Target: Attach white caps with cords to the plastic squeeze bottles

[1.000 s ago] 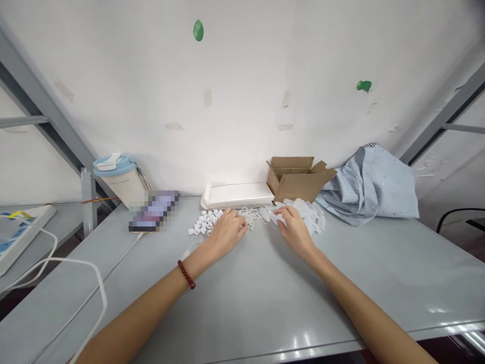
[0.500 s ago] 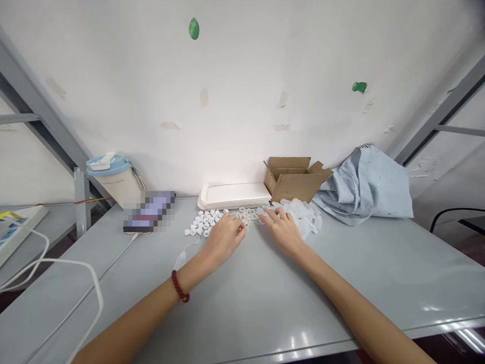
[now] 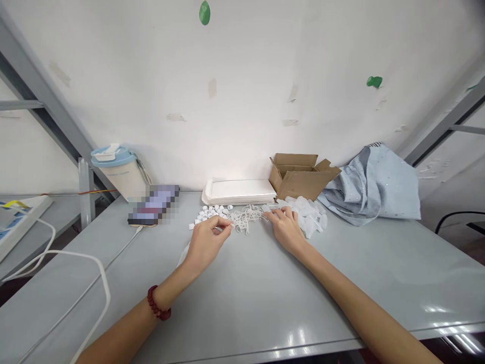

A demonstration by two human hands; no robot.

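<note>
My left hand (image 3: 206,240) is lifted a little off the grey table (image 3: 250,293), its thumb and fingers pinched on a small white ring beside a heap of thin white rings (image 3: 245,218). A scatter of small white caps (image 3: 210,213) lies just behind it. My right hand (image 3: 285,228) rests fingers-down at the edge of a pile of clear plastic tubes (image 3: 308,214), fingertips on one tube near the rings; whether it grips it is unclear.
A stack of white trays (image 3: 239,191) and an open cardboard box (image 3: 301,176) stand by the wall. A light blue cloth (image 3: 375,185) lies at right. A phone (image 3: 153,205), a lidded cup (image 3: 115,171) and white cables (image 3: 76,263) are at left.
My left hand has drawn back from the ring heap toward me and closed into a pinch. My right hand has shifted left from the tubes toward the rings.
</note>
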